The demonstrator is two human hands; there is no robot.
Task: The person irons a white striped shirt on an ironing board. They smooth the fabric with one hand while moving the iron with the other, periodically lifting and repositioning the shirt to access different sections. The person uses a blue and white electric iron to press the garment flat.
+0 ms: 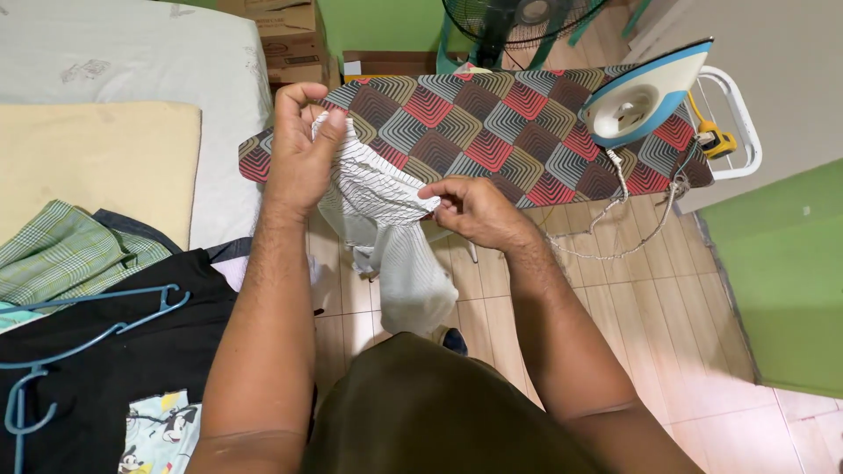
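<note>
The bed (pixel 132 61), covered in a pale sheet, filled the upper left. A flat cream cushion (pixel 97 162) lay on it. Below the cushion sat a green plaid cloth (pixel 61 254) and a black garment (pixel 132 351) with a cartoon print, and a blue plastic hanger (pixel 53 351) rested on top of the garment.

The ironing board (pixel 509 132) stood across the middle over a wood-look tile floor (pixel 667 307). Its cover showed nested squares in red, grey, tan and black. A white wire rest (pixel 738 123) projected from its right end. A blue and white iron (pixel 641 92) stood tipped up at that end, with its braided cord (pixel 615 237) hanging off the edge. A standing fan (pixel 518 22) and cardboard boxes (pixel 285 39) stood behind the board.

A white garment with thin dark stripes (pixel 386 219) was held at the near edge of the board, between board and body, its lower part hanging loose toward the floor. The left hand (pixel 303 149) was closed around the bunched upper part, thumb pressed over the fabric. The right hand (pixel 474 211) pinched the striped edge between thumb and fingertips.
</note>
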